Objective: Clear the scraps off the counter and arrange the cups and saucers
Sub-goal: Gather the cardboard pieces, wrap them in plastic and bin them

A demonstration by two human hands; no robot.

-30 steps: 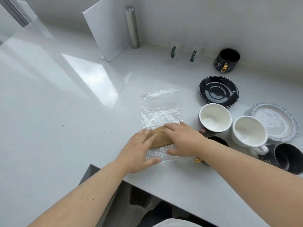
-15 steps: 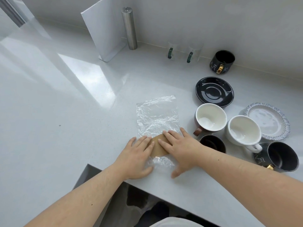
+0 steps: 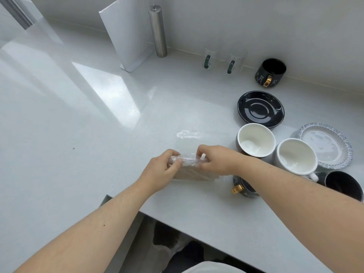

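Observation:
My left hand (image 3: pixel 160 171) and my right hand (image 3: pixel 215 159) pinch a bunched roll of clear plastic wrap (image 3: pixel 189 160) between them, near the counter's front edge. A brown paper scrap (image 3: pixel 192 174) lies under the wrap, seen through it. To the right stand two white cups (image 3: pixel 256 139) (image 3: pixel 296 155), a black saucer (image 3: pixel 261 109), a blue-rimmed white saucer (image 3: pixel 325 145), and three black cups with gold handles (image 3: pixel 270 72) (image 3: pixel 243 187) (image 3: pixel 342 184). My right forearm covers part of the nearest black cup.
A white board (image 3: pixel 126 30) leans on the back wall beside a steel cylinder (image 3: pixel 157 31). Two clear glasses with green handles (image 3: pixel 208 59) (image 3: pixel 235 63) stand at the wall. The counter edge (image 3: pixel 197 231) cuts in below my arms.
The wrap lay flat with my hands pressed on the paper; now both hands have gathered its far part toward me into a roll and pinch it.

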